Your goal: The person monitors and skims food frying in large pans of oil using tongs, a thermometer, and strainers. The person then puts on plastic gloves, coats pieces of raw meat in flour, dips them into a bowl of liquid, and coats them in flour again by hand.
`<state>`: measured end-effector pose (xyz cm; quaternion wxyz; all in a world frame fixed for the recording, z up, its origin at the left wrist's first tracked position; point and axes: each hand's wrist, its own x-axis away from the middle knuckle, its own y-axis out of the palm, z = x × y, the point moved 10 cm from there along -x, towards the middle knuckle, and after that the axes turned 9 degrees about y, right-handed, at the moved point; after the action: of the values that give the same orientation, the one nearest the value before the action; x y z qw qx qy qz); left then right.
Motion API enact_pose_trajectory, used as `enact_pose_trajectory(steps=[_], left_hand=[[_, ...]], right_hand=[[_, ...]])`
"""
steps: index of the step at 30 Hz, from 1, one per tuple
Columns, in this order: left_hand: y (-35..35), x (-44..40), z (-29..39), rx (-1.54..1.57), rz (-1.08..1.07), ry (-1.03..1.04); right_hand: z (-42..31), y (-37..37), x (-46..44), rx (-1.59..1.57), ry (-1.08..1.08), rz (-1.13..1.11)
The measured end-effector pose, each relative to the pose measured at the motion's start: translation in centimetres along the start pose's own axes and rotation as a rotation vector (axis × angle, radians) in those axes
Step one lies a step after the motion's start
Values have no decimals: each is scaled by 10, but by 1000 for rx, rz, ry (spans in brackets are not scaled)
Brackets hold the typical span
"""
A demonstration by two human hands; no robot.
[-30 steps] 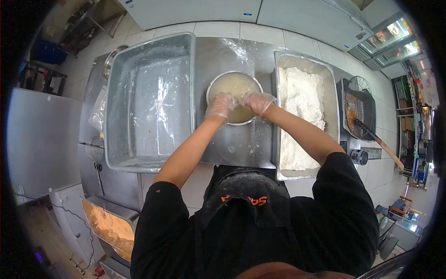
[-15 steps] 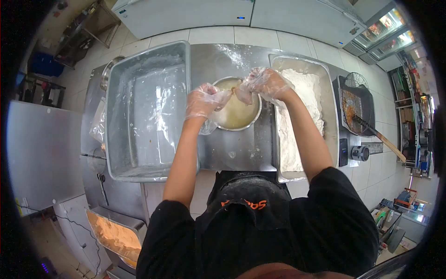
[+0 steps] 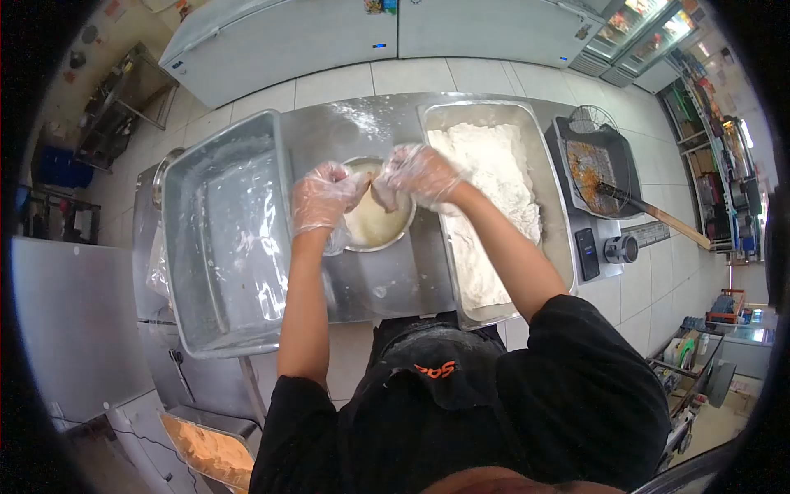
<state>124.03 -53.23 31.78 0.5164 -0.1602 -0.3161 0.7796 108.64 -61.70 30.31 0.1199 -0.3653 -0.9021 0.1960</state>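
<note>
A round metal bowl of cloudy, pale liquid stands on the steel table. Above its left rim is my left hand, in a clear plastic glove, with fingers pinched. My right hand, gloved the same way, is over the bowl's upper right, its fingers closed too. Between the two sets of fingertips shows a small brownish piece, mostly hidden by the fingers. To the right of the bowl lies a long metal tray of white flour.
A large grey tub sits left of the bowl. On the right are a dark fryer basin with a wooden-handled strainer, a phone and a small metal cup. A tray of orange powder is at lower left.
Both hands have risen out of the bowl's liquid and now meet above it, fingertips close around a small piece. The camera view has shifted, so the table appears further left and lower.
</note>
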Motion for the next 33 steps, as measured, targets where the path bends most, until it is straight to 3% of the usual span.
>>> enact_pose_trajectory(steps=[4,6,9,10,12,14,16,18,19,20,21,25,27,30,31,33], left_hand=[[17,-5,89,40,-33,147],[48,-23,115,17,-69,227],[111,-54,148,-57,-147,300],[135,-68,153,-109,-192,296],[184,-110,147,-114,-170,346],[234,-121,117,-118,-156,384],[279,-126,85,-67,-248,326],[324,-79,65,-196,-571,266],[343,-67,48,-281,-559,325],[358,-57,34,-365,-547,382],[357,-46,37,-369,-550,374],[349,-10,39,-410,-548,214],[360,21,35,-182,-719,109],[353,43,40,-56,-744,91],[359,50,31,-174,-866,109],[364,68,25,-285,-1002,110]], right_hand=[[-19,-90,28,327,73,32],[-13,-124,35,562,1,0],[5,-163,40,617,-38,-106],[23,-173,38,788,136,-164],[71,-190,20,773,193,-97],[182,-218,-4,786,418,-20],[232,-215,16,753,494,-13],[264,-197,43,729,627,-99],[276,-173,64,725,688,-200],[278,-159,77,699,621,-115],[276,-149,88,674,553,-31],[264,-115,124,436,607,-140],[292,-70,143,498,485,-496],[271,-68,164,588,406,-673],[281,-69,158,584,403,-679],[293,-89,123,722,322,-428]])
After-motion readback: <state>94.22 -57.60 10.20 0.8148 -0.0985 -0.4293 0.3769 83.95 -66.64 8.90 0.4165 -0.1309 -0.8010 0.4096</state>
